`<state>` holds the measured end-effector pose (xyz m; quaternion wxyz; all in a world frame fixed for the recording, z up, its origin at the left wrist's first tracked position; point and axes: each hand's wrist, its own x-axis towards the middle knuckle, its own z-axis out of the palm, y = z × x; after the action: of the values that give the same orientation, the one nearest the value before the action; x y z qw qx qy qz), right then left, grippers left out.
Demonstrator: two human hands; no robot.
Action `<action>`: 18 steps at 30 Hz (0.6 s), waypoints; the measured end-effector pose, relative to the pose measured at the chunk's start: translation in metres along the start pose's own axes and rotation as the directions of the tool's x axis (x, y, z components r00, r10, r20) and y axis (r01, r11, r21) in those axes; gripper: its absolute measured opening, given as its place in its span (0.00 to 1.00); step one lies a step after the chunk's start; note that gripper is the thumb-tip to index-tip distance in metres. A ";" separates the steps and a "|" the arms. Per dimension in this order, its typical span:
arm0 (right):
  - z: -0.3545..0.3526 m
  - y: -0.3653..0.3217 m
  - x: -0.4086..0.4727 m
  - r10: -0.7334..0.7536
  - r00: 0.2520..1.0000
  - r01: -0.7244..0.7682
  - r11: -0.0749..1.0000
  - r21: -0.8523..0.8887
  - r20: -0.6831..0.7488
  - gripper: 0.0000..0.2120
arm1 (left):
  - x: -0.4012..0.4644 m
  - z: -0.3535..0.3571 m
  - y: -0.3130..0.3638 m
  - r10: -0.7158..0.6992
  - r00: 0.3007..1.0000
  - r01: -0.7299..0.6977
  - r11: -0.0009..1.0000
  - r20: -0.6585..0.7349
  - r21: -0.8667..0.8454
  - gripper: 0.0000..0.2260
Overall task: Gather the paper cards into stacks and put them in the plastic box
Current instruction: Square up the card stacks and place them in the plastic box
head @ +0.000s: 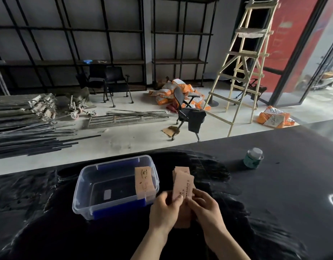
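Both hands point(184, 209) hold cards point(181, 186), box point(81, 184) beside; grip prob. closed.

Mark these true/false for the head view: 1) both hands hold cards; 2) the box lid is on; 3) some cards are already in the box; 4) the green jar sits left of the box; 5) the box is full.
1) True: the left hand and right hand together hold a stack of cards.
2) False: the plastic box is open on top, no lid on it.
3) True: a few cards stand against its right wall.
4) False: the green jar sits far right of the box on the black table.
5) False: most of the box floor is bare.
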<state>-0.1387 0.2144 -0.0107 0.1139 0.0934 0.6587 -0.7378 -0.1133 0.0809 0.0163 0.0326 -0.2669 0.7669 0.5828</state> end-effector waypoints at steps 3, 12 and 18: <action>-0.011 -0.015 0.030 -0.070 0.995 0.060 0.989 -0.132 -0.076 0.10 | 0.023 0.017 0.016 0.018 1.000 -0.019 0.997 0.014 0.076 0.22; 0.005 -0.036 0.103 -0.193 0.975 0.073 0.751 -0.656 -0.112 0.06 | 0.080 0.041 0.036 0.010 0.993 0.028 0.947 -0.116 0.320 0.15; 0.002 -0.018 0.120 -0.139 0.982 -0.005 0.655 -0.755 -0.127 0.18 | 0.094 0.048 0.026 -0.069 0.983 0.122 0.934 -0.168 0.334 0.28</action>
<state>-0.2584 0.2086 -0.0278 0.0573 0.0775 0.9150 -0.3918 -0.2183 0.0944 -0.0101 0.0479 -0.3383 0.8430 0.4155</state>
